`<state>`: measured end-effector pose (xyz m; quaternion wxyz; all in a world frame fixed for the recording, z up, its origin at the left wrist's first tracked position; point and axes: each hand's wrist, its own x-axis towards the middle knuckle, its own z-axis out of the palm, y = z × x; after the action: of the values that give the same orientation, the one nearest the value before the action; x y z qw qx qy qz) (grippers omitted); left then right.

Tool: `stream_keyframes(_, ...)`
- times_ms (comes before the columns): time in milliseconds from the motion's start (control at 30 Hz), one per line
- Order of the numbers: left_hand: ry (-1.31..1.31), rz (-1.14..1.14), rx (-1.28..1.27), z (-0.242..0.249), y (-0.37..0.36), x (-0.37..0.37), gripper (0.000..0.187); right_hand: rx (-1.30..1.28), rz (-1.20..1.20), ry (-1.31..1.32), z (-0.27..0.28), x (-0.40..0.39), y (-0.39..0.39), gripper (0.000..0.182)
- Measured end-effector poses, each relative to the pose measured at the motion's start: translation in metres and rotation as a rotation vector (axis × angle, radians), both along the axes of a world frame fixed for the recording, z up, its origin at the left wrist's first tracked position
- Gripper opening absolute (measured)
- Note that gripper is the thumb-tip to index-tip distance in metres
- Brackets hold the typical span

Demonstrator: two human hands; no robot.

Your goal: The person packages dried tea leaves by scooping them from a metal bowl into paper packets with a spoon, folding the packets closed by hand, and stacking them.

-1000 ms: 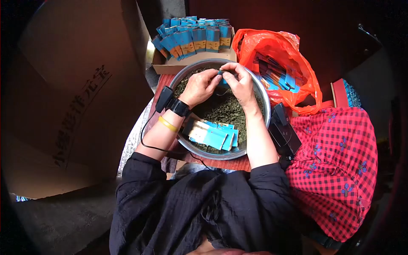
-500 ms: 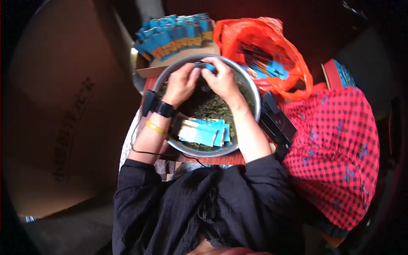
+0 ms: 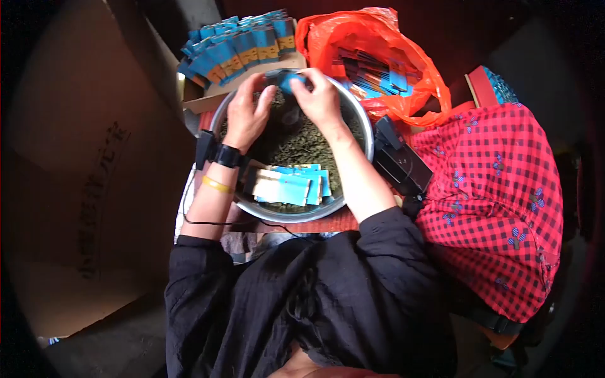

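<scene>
Dark cardboard (image 3: 69,170) stood left of a box (image 3: 203,104) of blue packets. The left hand (image 3: 244,121) was spread wide, its contact unclear. Above the basin's leaves (image 3: 309,143), a blurred blue packet (image 3: 292,82) called for a light, level pinch in the right hand (image 3: 321,106); red tabletop (image 3: 334,223) lay beneath, checked cloth (image 3: 491,189) beyond.

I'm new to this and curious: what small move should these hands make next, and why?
Probably bring the left hand in to steady the blue packet. The left thumb and fingers are spread apart, while the right hand seems to hold the packet alone, over the bowl.
</scene>
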<state>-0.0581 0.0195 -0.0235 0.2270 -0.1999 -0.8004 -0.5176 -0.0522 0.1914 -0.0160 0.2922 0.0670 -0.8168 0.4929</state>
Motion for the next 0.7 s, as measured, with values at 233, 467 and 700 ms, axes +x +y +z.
stream_keyframes(233,0.054,0.005,-0.086,0.009,0.000,0.007,0.034,-0.238,0.078,-0.009,0.010,0.002,0.001,0.023)
stream_keyframes(467,-0.073,-0.107,0.051,0.017,-0.003,0.010,0.021,-0.366,0.468,-0.147,0.017,0.009,-0.007,0.020)
stream_keyframes(700,-0.042,-0.013,0.015,0.016,-0.002,0.010,0.022,-0.275,0.446,-0.179,0.003,0.002,-0.002,0.019)
